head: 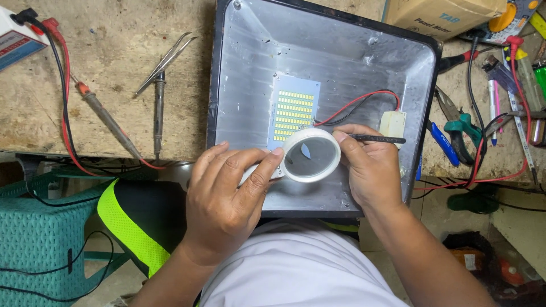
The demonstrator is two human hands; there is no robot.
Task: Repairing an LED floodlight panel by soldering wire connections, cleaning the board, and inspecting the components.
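A white round magnifier [311, 155] is held by its handle in the left hand [227, 196], whose fingers are curled closed around the handle with the thumb stretched toward the ring. The lens is kept just above the lower edge of a small board of yellow light chips [294, 113], which is fixed to the floor of a large metal lamp housing [250, 68]. The right hand [372, 170] is placed just beside the magnifier, on its right side, with its fingers pinched shut on a thin dark tool [378, 138]; the tool is laid nearly level, its free end directed to the right toward a small white connector block [393, 123]. The two hands are set close together, with only the ring of the magnifier between them. A red wire [364, 98] and a black wire are run from the board to the connector block.

On the worn bench left of the housing, a pair of tweezers [168, 59] and a probe with a red lead [105, 116] are laid well apart from the hands. To the right of the housing, pliers with green handles [463, 133] are seen among pens and cables, and a cardboard box [441, 16] is stood at the top edge
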